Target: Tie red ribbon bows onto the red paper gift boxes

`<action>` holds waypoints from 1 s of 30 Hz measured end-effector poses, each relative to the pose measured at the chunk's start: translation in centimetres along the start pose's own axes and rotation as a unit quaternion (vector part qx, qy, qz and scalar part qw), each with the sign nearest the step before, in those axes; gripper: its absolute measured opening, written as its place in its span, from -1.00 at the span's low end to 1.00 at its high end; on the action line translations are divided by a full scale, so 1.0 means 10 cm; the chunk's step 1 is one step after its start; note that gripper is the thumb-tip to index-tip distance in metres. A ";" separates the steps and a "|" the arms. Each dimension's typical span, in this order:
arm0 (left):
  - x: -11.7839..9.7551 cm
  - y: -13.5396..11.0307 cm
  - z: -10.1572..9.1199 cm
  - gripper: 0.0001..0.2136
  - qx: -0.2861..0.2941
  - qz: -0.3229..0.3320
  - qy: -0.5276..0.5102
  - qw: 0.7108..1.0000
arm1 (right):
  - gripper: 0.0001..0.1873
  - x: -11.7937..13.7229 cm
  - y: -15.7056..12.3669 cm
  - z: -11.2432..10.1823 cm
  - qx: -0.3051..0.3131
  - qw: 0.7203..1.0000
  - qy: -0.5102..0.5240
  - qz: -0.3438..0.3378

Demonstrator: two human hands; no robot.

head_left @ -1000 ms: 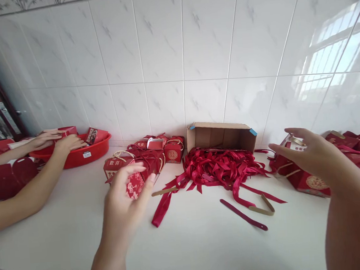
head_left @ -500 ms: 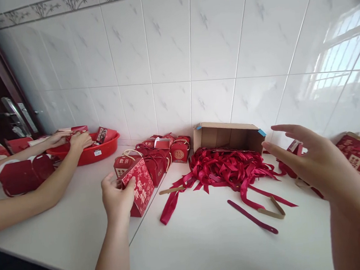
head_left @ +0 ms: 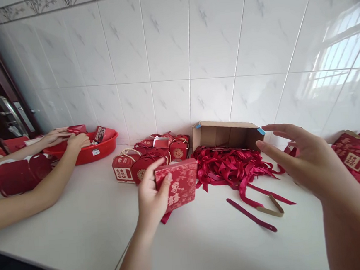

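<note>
My left hand [head_left: 155, 191] is closed on a red gift box [head_left: 182, 184] with pale flower print and lettering, held by its left side over the table. Behind it stands a group of red gift boxes with cord handles [head_left: 123, 168]. My right hand [head_left: 296, 155] is raised over the right part of the table, thumb and fingers apart, with nothing in it. Between the hands a heap of dark red ribbons [head_left: 229, 164] spills from a cardboard box [head_left: 230, 135] lying on its side. In front of the heap lie a dark red strap [head_left: 251, 216] and a folded tan strap [head_left: 274, 208].
At the left, another person's hands [head_left: 77, 141] work over a red plastic basin [head_left: 106, 149] holding red boxes. A dark red box [head_left: 21, 174] stands by that person's arms. More red boxes [head_left: 356, 154] lie at the right edge. A tiled wall [head_left: 171, 102] backs the white table [head_left: 207, 249].
My left hand has moved right with the gift box, away from the group of boxes, and the box's printed face has turned. My right hand stays raised and open, shifted slightly left.
</note>
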State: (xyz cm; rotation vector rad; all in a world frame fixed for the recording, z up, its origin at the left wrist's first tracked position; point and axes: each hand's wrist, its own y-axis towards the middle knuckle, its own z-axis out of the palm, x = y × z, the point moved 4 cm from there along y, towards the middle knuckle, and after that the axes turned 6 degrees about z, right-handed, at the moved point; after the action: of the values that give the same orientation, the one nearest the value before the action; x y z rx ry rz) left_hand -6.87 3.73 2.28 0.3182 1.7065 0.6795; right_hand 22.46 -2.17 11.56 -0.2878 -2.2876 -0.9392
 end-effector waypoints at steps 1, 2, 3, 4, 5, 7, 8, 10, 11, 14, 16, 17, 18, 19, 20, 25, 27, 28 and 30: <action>0.02 -0.01 0.07 -0.64 0.047 -0.011 0.014 0.999 | -0.51 0.00 0.00 -0.01 0.000 1.000 -0.001 0.000; 0.05 -0.02 0.12 -0.72 0.088 -0.021 0.033 0.995 | -0.52 -0.01 0.00 -0.01 0.001 1.000 -0.002 0.000; 0.07 -0.03 0.15 -0.78 0.116 -0.028 0.055 0.991 | -0.53 -0.02 0.00 -0.02 0.002 1.000 -0.005 -0.003; 0.08 -0.03 0.17 -0.81 0.133 -0.030 0.079 0.987 | -0.55 -0.03 0.02 -0.02 0.004 1.000 -0.010 -0.009; 0.08 -0.03 0.17 -0.82 0.139 -0.028 0.101 0.985 | -0.57 -0.05 0.04 -0.01 0.011 1.000 -0.016 -0.017; 0.06 -0.02 0.17 -0.83 0.137 -0.020 0.123 0.983 | -0.64 -0.12 0.11 0.08 0.056 0.998 -0.033 -0.027; 0.04 -0.02 0.18 -0.83 0.144 -0.022 0.121 0.982 | -0.68 -0.18 0.16 0.17 0.096 0.994 -0.044 -0.028; 0.02 -0.03 0.21 -0.82 0.171 -0.043 0.098 0.979 | -0.76 -0.32 0.25 0.43 0.209 0.975 -0.072 -0.016; 0.01 -0.04 0.23 -0.81 0.184 -0.055 0.088 0.977 | -0.81 -0.40 0.28 0.59 0.258 0.962 -0.090 -0.015; 0.03 -0.05 0.24 -0.80 0.189 -0.063 0.094 0.975 | -0.84 -0.65 0.30 1.11 0.356 0.924 -0.137 -0.007; 0.07 -0.04 0.24 -0.81 0.179 -0.053 0.113 0.976 | -0.88 -0.80 0.27 1.41 0.359 0.920 -0.160 -0.001; 0.09 -0.03 0.24 -0.81 0.176 -0.047 0.121 0.976 | -0.85 -0.88 0.24 1.53 0.360 0.917 -0.175 0.004; 0.11 -0.03 0.24 -0.82 0.175 -0.040 0.128 0.975 | -0.79 -0.95 0.21 1.63 0.361 0.914 -0.184 0.011; 0.12 -0.02 0.24 -0.83 0.173 -0.033 0.132 0.975 | -0.75 -1.02 0.19 1.70 0.358 0.914 -0.191 0.019; 0.13 -0.01 0.24 -0.84 0.170 -0.025 0.135 0.976 | -0.75 -1.07 0.17 1.75 0.357 0.913 -0.197 0.024; 0.12 0.03 0.20 -0.87 0.092 0.009 0.183 0.979 | -0.91 -1.20 0.22 1.78 0.338 0.917 -0.207 0.040; 0.13 0.04 0.17 -0.86 0.069 0.011 0.221 0.973 | -0.87 -1.18 0.27 1.73 0.320 0.926 -0.198 0.041; 0.15 0.05 0.15 -0.85 0.065 0.013 0.238 0.969 | -0.85 -1.15 0.30 1.70 0.310 0.931 -0.191 0.040; 0.17 0.06 0.12 -0.82 0.054 0.029 0.260 0.964 | -0.80 -1.10 0.36 1.62 0.287 0.941 -0.174 0.040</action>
State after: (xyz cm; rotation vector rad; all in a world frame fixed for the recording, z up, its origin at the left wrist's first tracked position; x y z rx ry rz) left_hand -6.22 5.51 1.12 0.2813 2.2479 0.7593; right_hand 24.69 12.10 -2.20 -0.3017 -2.7269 -0.1531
